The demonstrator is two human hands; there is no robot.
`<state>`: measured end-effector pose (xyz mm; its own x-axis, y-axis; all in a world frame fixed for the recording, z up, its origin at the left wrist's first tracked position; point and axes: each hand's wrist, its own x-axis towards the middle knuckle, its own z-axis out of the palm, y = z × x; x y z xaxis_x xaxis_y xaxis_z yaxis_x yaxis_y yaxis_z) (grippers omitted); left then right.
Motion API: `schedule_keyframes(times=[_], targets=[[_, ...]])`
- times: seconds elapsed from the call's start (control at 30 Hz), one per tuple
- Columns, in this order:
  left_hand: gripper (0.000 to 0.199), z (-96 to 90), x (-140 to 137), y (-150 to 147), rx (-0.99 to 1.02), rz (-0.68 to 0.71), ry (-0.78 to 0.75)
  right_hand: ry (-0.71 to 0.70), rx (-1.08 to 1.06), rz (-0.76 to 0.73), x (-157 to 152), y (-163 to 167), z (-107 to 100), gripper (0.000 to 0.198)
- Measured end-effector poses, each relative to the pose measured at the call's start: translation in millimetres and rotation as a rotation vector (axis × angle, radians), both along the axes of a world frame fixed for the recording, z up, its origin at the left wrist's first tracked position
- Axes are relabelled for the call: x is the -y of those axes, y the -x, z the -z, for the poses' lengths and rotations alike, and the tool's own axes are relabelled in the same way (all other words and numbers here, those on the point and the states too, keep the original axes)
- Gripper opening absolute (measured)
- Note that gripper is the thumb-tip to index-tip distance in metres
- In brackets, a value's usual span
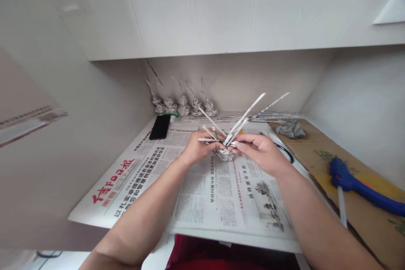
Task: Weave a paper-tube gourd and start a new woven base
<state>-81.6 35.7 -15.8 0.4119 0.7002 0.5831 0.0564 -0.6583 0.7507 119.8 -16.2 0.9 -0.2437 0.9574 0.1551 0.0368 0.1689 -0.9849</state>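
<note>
A small round woven piece of rolled paper (224, 154) is between my hands, above the newspaper-covered table. Several loose paper strips (245, 114) stick up and outward from its top. My left hand (202, 147) is closed around its left side, thumb at the rim where the strips come out. With thumb and fingers pinched together, my right hand (257, 150) holds one of the paper strips at the right of the rim. The fingers partly hide the woven body.
Several gourd-shaped woven paper pieces (184, 106) stand along the back wall. A black phone (160, 127) lies on the newspaper (196, 194). Long paper rolls (278, 115) lie at the back. To the right, a grey cloth (290, 129) and a blue glue gun (357, 183) rest on cardboard. A cabinet overhangs the table.
</note>
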Motion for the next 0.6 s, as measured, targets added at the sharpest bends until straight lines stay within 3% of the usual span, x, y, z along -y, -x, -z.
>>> schedule_keyframes(times=[0.17,0.4,0.6], targets=[[0.015,-1.2,1.6,-1.5,0.015,0.018,0.008,-0.066,0.087,0.148,-5.8,2.2,4.2,0.029],[0.019,2.2,1.7,-3.8,0.020,0.016,0.017,-0.312,0.391,0.256,-3.7,-1.0,7.6,0.022],[0.019,2.6,0.2,-3.0,0.057,-0.016,0.042,-0.442,0.477,0.149,-1.1,1.7,5.9,0.023]])
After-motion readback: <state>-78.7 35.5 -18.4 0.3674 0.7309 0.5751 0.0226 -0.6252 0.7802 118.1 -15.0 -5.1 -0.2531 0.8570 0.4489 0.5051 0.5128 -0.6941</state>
